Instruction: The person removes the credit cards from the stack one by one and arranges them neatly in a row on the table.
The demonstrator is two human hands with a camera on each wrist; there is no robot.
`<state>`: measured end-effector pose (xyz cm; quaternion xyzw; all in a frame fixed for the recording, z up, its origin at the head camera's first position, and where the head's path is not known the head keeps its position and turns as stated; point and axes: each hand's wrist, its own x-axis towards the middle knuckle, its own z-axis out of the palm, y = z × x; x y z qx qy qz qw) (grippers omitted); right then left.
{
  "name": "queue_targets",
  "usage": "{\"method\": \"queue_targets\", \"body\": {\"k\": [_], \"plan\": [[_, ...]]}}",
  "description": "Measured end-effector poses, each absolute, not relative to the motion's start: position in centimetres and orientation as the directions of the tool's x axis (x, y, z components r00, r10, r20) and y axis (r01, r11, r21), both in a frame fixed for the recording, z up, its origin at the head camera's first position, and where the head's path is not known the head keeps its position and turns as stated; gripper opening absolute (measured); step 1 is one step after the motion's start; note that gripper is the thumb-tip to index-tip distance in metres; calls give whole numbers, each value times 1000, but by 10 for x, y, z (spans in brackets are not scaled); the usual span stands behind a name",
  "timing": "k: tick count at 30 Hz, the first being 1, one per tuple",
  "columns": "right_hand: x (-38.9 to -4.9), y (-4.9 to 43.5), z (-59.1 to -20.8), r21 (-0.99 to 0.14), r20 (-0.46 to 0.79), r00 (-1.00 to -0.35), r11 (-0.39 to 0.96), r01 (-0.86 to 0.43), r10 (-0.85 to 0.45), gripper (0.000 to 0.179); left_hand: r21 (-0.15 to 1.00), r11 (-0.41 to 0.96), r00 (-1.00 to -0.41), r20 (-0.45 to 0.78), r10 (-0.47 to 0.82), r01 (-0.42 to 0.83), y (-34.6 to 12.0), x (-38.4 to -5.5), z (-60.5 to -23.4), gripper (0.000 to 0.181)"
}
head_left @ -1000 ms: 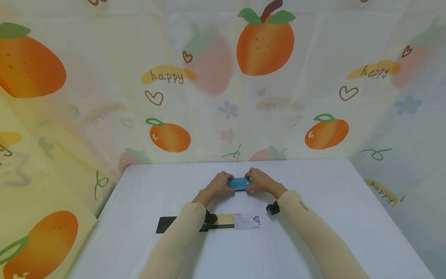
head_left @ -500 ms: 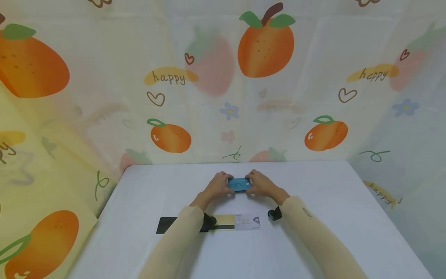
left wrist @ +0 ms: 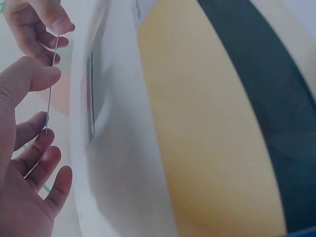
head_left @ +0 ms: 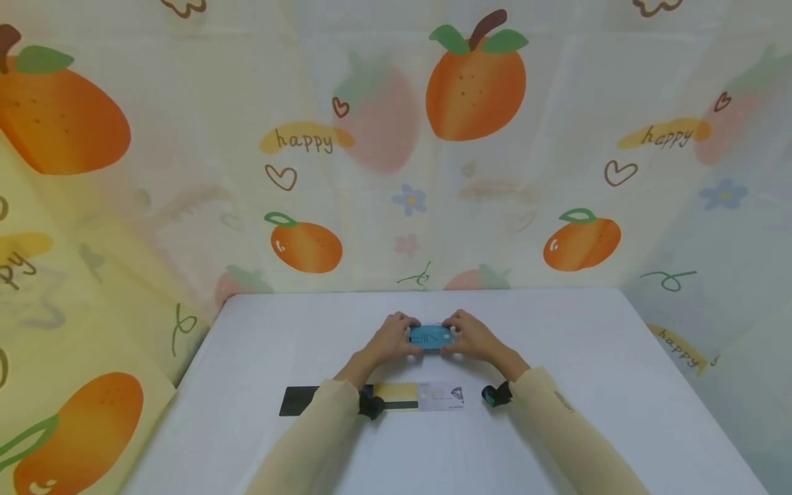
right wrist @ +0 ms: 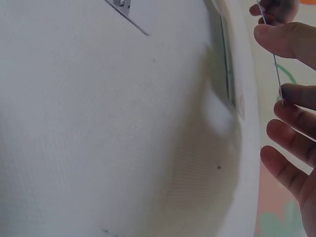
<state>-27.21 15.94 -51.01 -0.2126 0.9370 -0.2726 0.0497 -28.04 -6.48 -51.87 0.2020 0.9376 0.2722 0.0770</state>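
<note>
A blue card [head_left: 431, 336] with dark lettering is held between both hands at the far middle of the table. My left hand [head_left: 392, 337] pinches its left end, and my right hand [head_left: 473, 337] pinches the right end, thumb nearest me. Seen edge-on in the left wrist view, the card [left wrist: 49, 106] is a thin line between thumb and fingertips, raised over the table. Beyond it a flat card-like piece [left wrist: 91, 96] lies on the surface; the right wrist view shows this flat piece [right wrist: 227, 64] too.
Nearer me, cards lie in a row: a black one [head_left: 298, 400], a yellow one [head_left: 396, 392] with a dark stripe and a silvery white one [head_left: 441, 397]. My left sleeve [head_left: 322, 419] covers part of the row. A printed cloth [head_left: 408, 151] hangs behind the white table [head_left: 445, 454].
Both hands have shifted slightly nearer and to the right with the blue card. The dark edge below the card no longer shows, and a pale strip appears behind it. The row has not moved.
</note>
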Motion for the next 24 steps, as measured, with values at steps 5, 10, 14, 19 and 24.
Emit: {"method": "queue_targets", "body": {"k": [5, 10, 14, 19, 24], "plan": [[-267, 162, -510, -550, 43, -909, 750, -368, -414, 56, 542, 766, -905, -24, 425, 345, -63, -275, -517, 58], [-261, 165, -508, -561, 40, -916, 750, -350, -398, 56, 560, 754, -903, -23, 429, 344, -62, -269, -514, 58], [-256, 167, -505, -561, 51, -916, 747, -356, -398, 53, 561, 747, -897, -16, 441, 357, -61, -265, -514, 58], [-249, 166, -500, -544, 31, -914, 760, -356, -406, 53, 567, 736, -894, 3, 448, 371, -63, -259, -513, 59], [-243, 166, -493, -536, 17, -911, 765, -357, -413, 53, 576, 726, -892, 14, 451, 376, -64, -253, -510, 57]]}}
